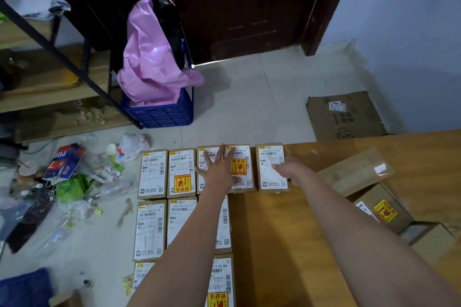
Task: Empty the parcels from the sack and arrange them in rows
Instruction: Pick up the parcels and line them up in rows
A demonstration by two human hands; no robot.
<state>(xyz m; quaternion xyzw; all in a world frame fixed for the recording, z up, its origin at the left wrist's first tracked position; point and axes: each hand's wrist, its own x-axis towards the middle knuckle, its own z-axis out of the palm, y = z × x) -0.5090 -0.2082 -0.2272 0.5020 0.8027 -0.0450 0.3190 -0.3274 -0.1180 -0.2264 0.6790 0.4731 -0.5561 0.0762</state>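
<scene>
Head view: both forearms reach out over parcels laid in rows at the wooden table's [287,244] left edge. Left hand [219,169] splayed flat, gripping nothing, across third parcel [205,157] and fourth parcel [240,167] of far row. Right hand [290,169] on fifth parcel [270,167]; grip unclear. Loose boxes [374,197] right.
</scene>
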